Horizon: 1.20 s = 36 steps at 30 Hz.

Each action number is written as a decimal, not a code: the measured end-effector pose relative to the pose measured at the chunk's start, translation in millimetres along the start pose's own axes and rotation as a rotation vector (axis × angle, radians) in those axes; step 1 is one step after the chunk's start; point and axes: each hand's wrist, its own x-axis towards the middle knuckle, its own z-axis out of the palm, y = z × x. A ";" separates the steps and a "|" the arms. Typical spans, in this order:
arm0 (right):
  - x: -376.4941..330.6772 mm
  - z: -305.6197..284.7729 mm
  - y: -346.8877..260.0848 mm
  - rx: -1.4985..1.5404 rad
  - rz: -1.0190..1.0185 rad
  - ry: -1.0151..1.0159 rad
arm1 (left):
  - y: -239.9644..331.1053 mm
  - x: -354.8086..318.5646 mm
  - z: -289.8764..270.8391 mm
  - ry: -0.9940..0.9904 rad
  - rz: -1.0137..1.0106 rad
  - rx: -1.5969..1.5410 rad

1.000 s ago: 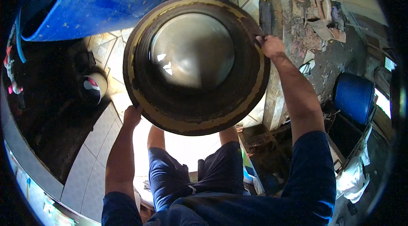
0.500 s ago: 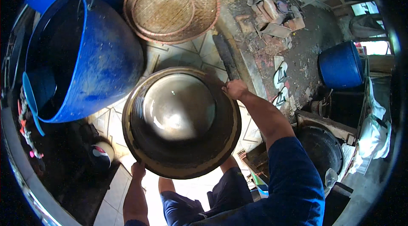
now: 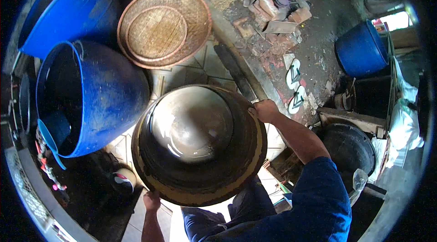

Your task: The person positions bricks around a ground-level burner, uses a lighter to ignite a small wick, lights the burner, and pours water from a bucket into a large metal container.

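In front of me, over the tiled floor, I carry a large round metal basin (image 3: 200,187) with a wide dark rim. Liquid (image 3: 191,123) with bright reflections appears to lie in its bottom. My right hand (image 3: 264,111) grips the rim on the right side, thumb on the top edge. At the lower left of the rim, my left hand (image 3: 152,200) is closed on the edge, its fingers partly hidden beneath. To the basin's left stands a big blue tub (image 3: 114,91) with a light-blue dipper (image 3: 50,139) hanging inside its near edge.
Two nested woven baskets (image 3: 198,19) lie beyond the basin. Another blue tub (image 3: 86,10) stands far left, and a blue bucket (image 3: 362,50) far right. White flip-flops (image 3: 297,98) rest past a low concrete ledge (image 3: 255,76). Broken bricks (image 3: 268,7) are piled farther back. A black tub (image 3: 348,151) sits right.
The basin has tilted, its near side showing more inner wall, with both hands still on its rim. My view has shifted, so the second blue tub at far left shows more fully.
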 end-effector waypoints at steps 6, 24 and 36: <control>-70.6 -65.7 38.6 0.074 0.028 0.089 | 74.0 -0.3 -98.3 -0.192 0.268 0.357; -218.0 -250.4 188.2 0.060 0.011 0.436 | 340.7 11.4 -241.4 0.025 -0.294 -0.424; -168.8 -376.7 233.6 0.048 0.129 0.445 | 359.3 139.1 -228.0 0.042 -0.080 -0.514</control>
